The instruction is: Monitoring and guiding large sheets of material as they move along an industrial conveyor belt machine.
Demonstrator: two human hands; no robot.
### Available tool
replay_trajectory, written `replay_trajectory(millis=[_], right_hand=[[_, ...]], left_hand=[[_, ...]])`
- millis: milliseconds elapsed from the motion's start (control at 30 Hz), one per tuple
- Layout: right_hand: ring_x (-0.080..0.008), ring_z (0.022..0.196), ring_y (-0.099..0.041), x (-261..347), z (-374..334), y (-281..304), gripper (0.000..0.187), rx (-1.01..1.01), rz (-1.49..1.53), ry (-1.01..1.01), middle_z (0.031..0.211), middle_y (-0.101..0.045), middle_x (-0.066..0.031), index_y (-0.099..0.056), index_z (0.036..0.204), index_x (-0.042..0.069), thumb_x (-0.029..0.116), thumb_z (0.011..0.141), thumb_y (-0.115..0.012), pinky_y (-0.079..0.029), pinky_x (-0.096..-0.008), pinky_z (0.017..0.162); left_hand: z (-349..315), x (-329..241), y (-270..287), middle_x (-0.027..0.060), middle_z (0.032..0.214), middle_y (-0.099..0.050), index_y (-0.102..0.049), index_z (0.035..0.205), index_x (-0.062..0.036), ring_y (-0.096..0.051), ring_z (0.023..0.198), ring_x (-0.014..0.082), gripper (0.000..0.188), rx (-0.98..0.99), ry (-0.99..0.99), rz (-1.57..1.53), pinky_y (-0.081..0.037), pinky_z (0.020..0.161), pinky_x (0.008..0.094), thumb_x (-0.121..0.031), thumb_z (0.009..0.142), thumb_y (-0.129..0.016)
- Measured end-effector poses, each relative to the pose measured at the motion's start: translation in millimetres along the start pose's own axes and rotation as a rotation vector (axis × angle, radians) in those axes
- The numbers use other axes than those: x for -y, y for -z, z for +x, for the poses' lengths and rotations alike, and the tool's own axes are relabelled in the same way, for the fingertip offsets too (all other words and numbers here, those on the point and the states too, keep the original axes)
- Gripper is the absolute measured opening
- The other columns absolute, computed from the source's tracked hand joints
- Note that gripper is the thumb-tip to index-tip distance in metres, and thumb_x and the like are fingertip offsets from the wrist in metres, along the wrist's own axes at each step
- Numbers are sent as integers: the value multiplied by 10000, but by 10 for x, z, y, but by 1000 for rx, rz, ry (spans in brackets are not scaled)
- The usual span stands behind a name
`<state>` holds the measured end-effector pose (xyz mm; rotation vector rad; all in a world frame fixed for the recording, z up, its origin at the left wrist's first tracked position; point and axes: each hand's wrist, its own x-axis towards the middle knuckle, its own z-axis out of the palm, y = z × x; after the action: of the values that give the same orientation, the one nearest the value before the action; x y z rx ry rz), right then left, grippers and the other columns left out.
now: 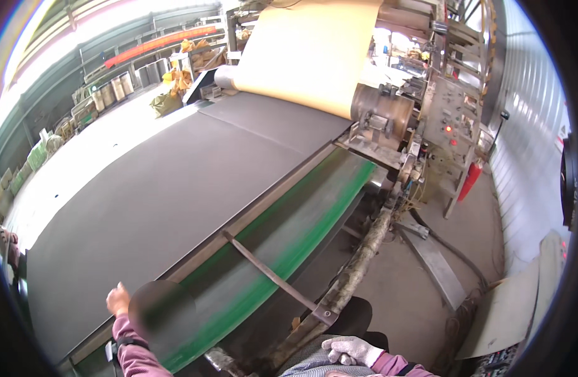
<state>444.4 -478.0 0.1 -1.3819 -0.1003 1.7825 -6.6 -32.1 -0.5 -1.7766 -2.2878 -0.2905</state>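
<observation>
1. Nearest the camera, the right hand [350,350] in a white glove rests on the person's lap at the bottom edge, fingers loosely curled together and holding nothing.
2. Up and to the left, the left hand [118,300] is bare, with a pink sleeve and a dark wrist strap; it sits at the near edge of the dark sheet [163,188], and whether it touches or grips that edge cannot be told (a blurred patch just beside it hides the fingers).
3. That sheet is a wide, flat grey-black web lying on a long machine bed that runs from the lower left up toward the far end.
4. At the far end a broad tan sheet [307,53] hangs down to a roller [380,110] above the bed's right far corner.
5. Along the bed's right edge runs a green belt [301,232], crossed by a thin metal bar [273,276] that ends at a crusted beam [355,270].
6. Right of the beam the concrete floor [471,239] lies open, with a hose across it and a flat plate.
7. A control panel [449,116] with a red light stands by the roller, and a red extinguisher [469,180] leans below it.
8. Corrugated wall closes the right side.
9. Far left, along the hall wall, stand pale bins [113,91]; their contents cannot be seen.
</observation>
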Motion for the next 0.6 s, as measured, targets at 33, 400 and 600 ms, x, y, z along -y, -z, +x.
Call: replay_trajectory(millis=[33,400,600], right_hand=[[-39,431,-487,15,-5,-7,262,17,3,-16,717,-632,-73,-521,1110,32,166,898,-445,-349,-151,357],[-48,419,-444,-342,333,208,255,-19,-42,95,686,-610,-54,-564,1068,42,176,883,-451,-320,-163,337],[-42,424,-450,-364,351,269,252,-18,-15,123,682,-610,-40,-568,1062,32,174,881,-465,-329,-164,340]], left_hand=[[24,329,-102,194,790,-609,-635,723,-20,-596,799,351,463,-41,116,-36,-471,721,441,-393,889,-415],[-388,-761,69,152,733,-558,-595,618,2,-530,805,315,411,-29,-282,-388,-421,742,408,-366,796,-562],[-539,-1795,84,154,788,-587,-638,685,17,-534,854,309,516,-61,-409,-327,-423,780,401,-471,798,-515]])
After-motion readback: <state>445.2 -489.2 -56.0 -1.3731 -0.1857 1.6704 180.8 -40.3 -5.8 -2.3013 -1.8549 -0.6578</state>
